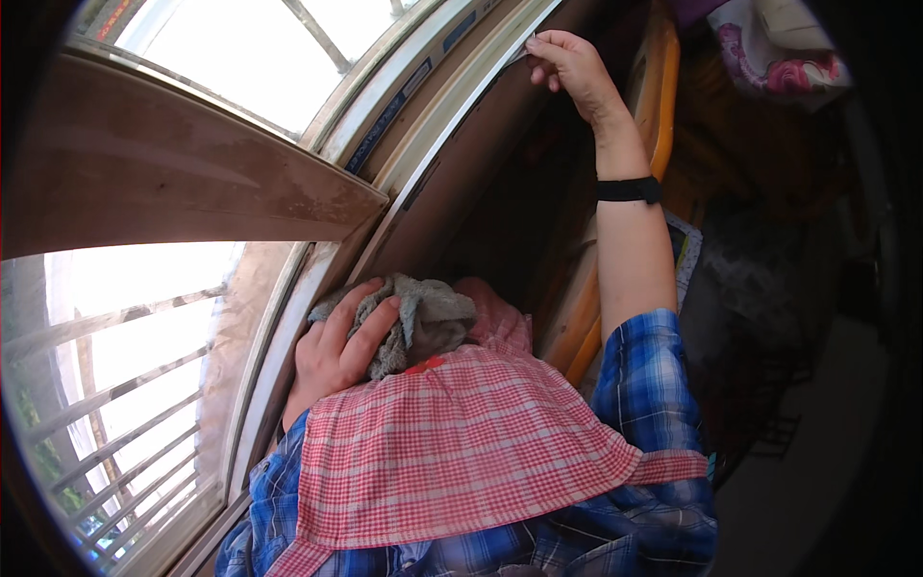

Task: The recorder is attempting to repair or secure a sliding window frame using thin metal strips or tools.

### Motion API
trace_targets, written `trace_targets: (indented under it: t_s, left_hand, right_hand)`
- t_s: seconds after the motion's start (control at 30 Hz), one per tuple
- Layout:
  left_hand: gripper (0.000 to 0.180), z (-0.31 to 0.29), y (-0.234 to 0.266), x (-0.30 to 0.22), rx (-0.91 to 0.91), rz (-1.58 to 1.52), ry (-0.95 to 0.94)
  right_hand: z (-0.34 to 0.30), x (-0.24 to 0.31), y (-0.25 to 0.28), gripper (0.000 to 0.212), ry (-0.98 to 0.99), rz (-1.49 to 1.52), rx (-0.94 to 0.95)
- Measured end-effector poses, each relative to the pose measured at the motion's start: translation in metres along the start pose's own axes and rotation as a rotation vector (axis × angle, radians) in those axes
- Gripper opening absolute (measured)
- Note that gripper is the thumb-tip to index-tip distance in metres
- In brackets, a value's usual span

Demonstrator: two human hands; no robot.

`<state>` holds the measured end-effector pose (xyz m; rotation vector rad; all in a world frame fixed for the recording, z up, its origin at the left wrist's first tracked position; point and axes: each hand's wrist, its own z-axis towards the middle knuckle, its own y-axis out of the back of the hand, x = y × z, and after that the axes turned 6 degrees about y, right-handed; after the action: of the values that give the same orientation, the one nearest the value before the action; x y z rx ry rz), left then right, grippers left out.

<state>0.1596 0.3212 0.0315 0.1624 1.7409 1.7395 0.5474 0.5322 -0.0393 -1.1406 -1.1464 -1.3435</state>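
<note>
Rag bunched in one hand, fingertips of the other way up on the window frame.

So the left hand [336, 351] has its fingers curled over a grey rag [428, 317], held low in front of the apron [461, 442], right beside the frame [452, 130]. It's wadded up rather than hanging loose, which I'd guess makes it easier to hang onto one-handed and keeps it from trailing. The right hand [569, 72] is at the end of a stretched-out arm, thumb and forefinger pressed together at the frame's pale edge. Fingertips make sense there imo, that edge looks narrow. Can't tell if there's something thin between them or just the edge itself. Wooden rail [660, 96] runs just beside that arm.
</note>
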Motion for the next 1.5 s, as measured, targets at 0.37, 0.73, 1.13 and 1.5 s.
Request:
trace_targets:
  t_s: [0.37, 0.73, 1.13, 1.5]
  left_hand:
    - [0.059, 0.000, 0.004, -0.006, 0.011, -0.125, 0.019]
    - [0.057, 0.000, 0.002, -0.004, 0.004, -0.077, 0.002]
    - [0.053, 0.000, 0.004, -0.010, 0.016, -0.009, 0.021]
    - [0.058, -0.003, 0.005, -0.005, 0.069, -0.060, 0.026]
  right_hand:
    - [0.003, -0.020, -0.008, 0.037, -0.020, -0.364, -0.271]
    - [-0.018, -0.007, -0.005, 0.019, -0.134, 0.172, -0.119]
    - [-0.007, 0.008, 0.010, 0.053, -0.049, -0.104, -0.283]
    - [0.011, 0.005, 0.019, 0.034, 0.063, -0.138, -0.043]
